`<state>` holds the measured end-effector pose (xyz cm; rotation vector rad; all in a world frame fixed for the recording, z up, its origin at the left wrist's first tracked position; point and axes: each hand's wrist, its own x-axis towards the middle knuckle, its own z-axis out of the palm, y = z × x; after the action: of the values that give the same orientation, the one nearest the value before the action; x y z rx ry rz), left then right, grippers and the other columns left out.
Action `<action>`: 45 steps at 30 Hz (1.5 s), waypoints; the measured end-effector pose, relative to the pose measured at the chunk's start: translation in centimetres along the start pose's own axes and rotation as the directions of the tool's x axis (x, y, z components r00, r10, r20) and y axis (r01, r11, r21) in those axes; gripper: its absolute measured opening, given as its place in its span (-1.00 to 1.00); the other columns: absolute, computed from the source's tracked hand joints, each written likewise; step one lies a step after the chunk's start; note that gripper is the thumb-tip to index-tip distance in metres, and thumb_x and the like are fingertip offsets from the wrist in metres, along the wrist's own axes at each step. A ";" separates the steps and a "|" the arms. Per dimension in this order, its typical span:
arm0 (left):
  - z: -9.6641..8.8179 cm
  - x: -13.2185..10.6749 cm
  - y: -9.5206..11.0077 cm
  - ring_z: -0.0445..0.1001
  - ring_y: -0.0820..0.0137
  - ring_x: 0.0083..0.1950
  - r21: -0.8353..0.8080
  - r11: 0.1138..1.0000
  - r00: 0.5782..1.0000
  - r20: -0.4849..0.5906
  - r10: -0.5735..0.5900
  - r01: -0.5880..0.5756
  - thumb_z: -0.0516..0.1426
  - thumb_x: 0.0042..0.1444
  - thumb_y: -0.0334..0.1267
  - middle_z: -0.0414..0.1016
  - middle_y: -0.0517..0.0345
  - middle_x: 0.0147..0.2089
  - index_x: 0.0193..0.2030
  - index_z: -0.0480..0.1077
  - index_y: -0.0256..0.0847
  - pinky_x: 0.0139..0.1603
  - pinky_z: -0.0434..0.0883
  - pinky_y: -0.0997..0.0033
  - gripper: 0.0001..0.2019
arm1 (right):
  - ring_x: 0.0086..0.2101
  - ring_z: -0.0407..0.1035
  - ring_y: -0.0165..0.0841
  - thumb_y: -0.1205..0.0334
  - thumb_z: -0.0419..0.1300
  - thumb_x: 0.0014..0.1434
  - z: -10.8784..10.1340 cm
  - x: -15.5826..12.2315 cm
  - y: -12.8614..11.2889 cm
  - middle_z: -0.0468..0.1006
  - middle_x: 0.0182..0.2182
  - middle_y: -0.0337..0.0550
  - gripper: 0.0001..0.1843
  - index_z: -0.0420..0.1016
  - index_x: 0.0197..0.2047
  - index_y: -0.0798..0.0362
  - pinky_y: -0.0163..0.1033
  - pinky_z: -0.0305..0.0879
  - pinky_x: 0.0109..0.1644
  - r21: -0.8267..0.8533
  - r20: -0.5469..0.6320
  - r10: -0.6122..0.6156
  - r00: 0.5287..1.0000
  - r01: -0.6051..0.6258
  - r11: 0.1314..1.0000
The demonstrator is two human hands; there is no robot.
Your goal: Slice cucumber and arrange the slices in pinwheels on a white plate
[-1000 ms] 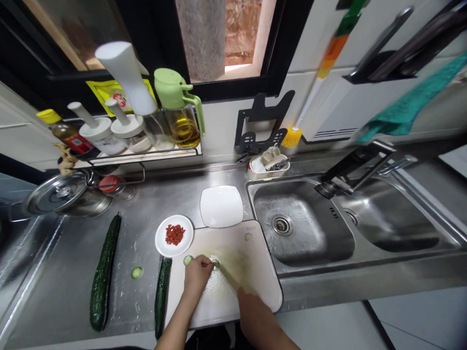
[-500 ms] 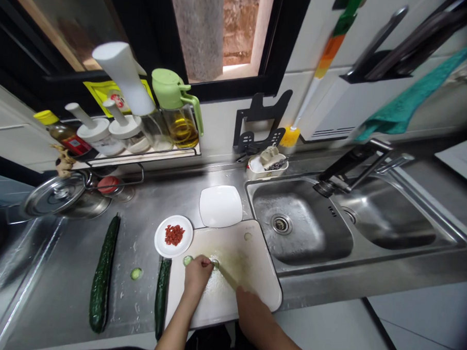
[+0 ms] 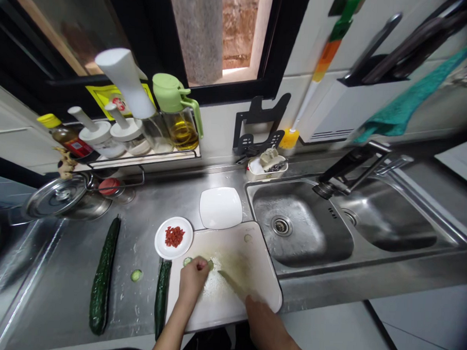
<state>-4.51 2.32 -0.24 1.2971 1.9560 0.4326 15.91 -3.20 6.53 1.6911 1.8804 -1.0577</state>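
My left hand (image 3: 193,279) rests on the white cutting board (image 3: 253,258), fingers pinched on a small piece of cucumber (image 3: 210,265) at its fingertips. A cut round slice (image 3: 187,261) lies just left of those fingers. My right hand (image 3: 259,311) grips the handle of a knife (image 3: 232,281), whose blade points up-left across the board, a little apart from the cucumber piece. A half cucumber (image 3: 161,298) lies along the board's left edge, right beside my left forearm.
A whole cucumber (image 3: 104,275) and a loose slice (image 3: 137,275) lie on the steel counter to the left. A round plate of red bits (image 3: 174,237) and a square white plate (image 3: 220,208) stand behind the board. The double sink (image 3: 304,240) is to the right; a pot lid (image 3: 56,194) at far left.
The knife and my right hand have drawn back to the right, away from the cucumber piece. My left hand stays pinched on it.
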 end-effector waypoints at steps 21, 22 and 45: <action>-2.7 0.2 -4.7 0.50 0.32 -0.32 0.050 0.989 0.959 -0.256 -0.120 0.137 0.05 0.01 -0.18 0.56 0.10 -0.33 -0.25 0.43 -0.17 -0.27 0.31 0.43 -0.78 | -0.15 0.39 -0.29 0.52 -0.15 0.12 0.5 0.4 2.2 0.50 -0.16 -0.02 -0.56 0.39 -0.04 0.10 -0.28 0.23 -0.08 0.108 -0.081 -0.093 0.992 0.101 0.989; -2.6 0.1 -5.0 0.51 0.31 -0.31 0.054 0.990 0.958 -0.266 -0.110 0.129 0.05 0.01 -0.18 0.55 0.08 -0.31 -0.22 0.43 -0.18 -0.26 0.32 0.42 -0.76 | -0.15 0.38 -0.30 0.47 -0.14 0.14 0.4 0.3 2.5 0.48 -0.15 -0.04 -0.59 0.37 -0.03 0.08 -0.28 0.23 -0.08 0.153 -0.113 -0.114 0.987 0.131 0.980; -1.6 -0.4 -6.0 0.48 0.29 -0.30 0.080 0.997 0.951 -0.310 0.011 0.015 0.02 0.03 -0.13 0.53 0.00 -0.28 -0.10 0.45 -0.24 -0.21 0.36 0.37 -0.64 | 0.07 0.23 -0.13 0.54 -0.16 0.17 2.5 6.5 3.8 0.32 0.08 0.19 -0.45 0.12 0.23 0.21 -0.16 0.20 0.05 -0.087 -0.587 0.119 0.801 -0.209 0.974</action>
<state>-9.48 -0.46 -2.78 1.3430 2.2552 0.5909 17.90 -0.87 -0.77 2.2079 2.0318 -0.3252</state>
